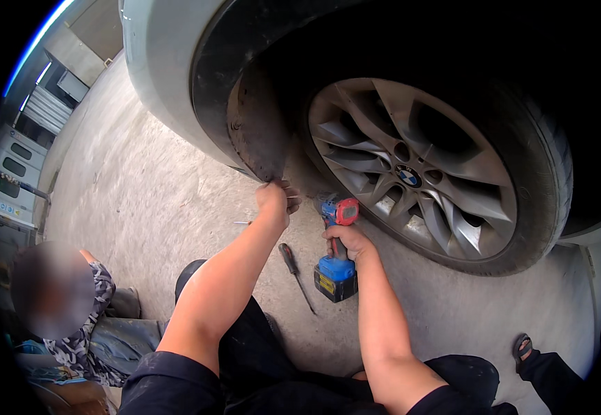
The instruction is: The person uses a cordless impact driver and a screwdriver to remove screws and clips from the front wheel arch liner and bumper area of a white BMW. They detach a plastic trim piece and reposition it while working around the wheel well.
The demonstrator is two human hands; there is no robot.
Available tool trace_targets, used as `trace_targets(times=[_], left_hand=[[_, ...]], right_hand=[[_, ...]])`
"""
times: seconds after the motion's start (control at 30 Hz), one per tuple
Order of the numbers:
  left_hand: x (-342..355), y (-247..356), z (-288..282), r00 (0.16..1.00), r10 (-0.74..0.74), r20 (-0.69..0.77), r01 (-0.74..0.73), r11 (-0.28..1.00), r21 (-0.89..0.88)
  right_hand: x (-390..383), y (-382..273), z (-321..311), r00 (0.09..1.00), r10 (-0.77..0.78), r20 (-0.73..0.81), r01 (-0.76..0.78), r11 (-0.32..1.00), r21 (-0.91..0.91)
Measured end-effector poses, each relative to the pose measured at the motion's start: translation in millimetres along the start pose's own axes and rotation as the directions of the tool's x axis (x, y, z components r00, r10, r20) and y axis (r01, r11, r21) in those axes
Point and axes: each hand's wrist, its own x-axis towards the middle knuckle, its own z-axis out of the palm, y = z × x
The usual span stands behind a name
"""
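My right hand is wrapped round the handle of a blue and red cordless drill, which has a blue and black battery at its base. The drill's head is beside the lower part of the tyre. My left hand is at the lower edge of the dark wheel arch liner, just behind the bumper corner. Its fingers are curled, and what they hold, if anything, is hidden. A screwdriver with a dark handle lies on the floor between my forearms. Another thin, light-coloured shaft shows beside my left forearm.
A car wheel with silver spokes fills the right, under the arch of a light-coloured car bumper. At the lower left a person in a patterned top sits close by. Another person's sandalled foot is at the lower right.
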Motion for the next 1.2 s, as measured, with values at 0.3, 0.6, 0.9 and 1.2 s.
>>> trace_targets(times=[0.3, 0.6, 0.9, 1.2], left_hand=[[-21.4, -35.6, 2.3, 0.895, 0.230, 0.382, -0.420, 0.146, 0.896], [-17.5, -8.8, -44.5, 0.864, 0.479, 0.155, -0.305, 0.253, 0.918], [-33.9, 56.9, -12.7, 0.619, 0.755, -0.216, -0.483, 0.583, 0.654], [-40.2, 64.9, -4.7, 0.664, 0.715, -0.220, -0.380, 0.576, 0.724]], right_hand=[[3.6, 27.1, 13.0, 0.949, 0.111, -0.294, -0.275, 0.746, -0.606], [-3.7, 54.0, 30.5, 0.918, 0.003, -0.397, -0.356, 0.449, -0.819], [-1.6, 67.2, 62.4, 0.893, 0.043, -0.447, -0.424, 0.407, -0.809], [-18.3, -6.6, 30.0, 0.967, -0.226, -0.120, 0.155, 0.891, -0.426]])
